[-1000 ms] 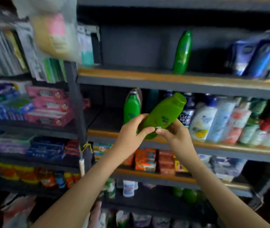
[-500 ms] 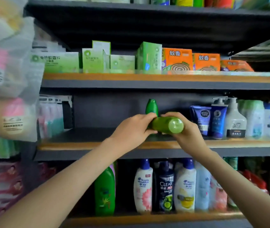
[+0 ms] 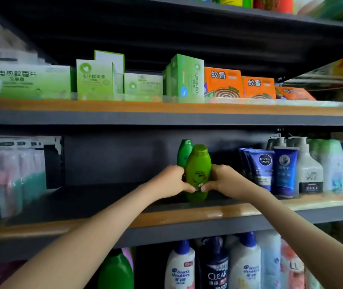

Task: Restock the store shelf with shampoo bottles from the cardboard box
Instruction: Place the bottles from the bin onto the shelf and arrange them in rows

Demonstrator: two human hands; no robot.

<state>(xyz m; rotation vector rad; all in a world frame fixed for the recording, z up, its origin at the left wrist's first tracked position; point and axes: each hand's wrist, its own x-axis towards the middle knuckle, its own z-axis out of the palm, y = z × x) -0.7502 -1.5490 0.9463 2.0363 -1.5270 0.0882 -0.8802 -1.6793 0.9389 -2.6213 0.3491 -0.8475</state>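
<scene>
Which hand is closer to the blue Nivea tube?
The right hand. It grips the right side of the green bottle, just left of the Nivea tube, not touching it. The left hand grips the bottle's other side, farther from the tube.

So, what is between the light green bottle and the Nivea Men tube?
In the head view, only the right hand, gripping the light green bottle; the shelf is otherwise bare up to the Nivea Men tube.

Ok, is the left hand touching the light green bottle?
Touching. The head view shows the left hand gripping the light green bottle, its thumb pressed on the front.
</scene>
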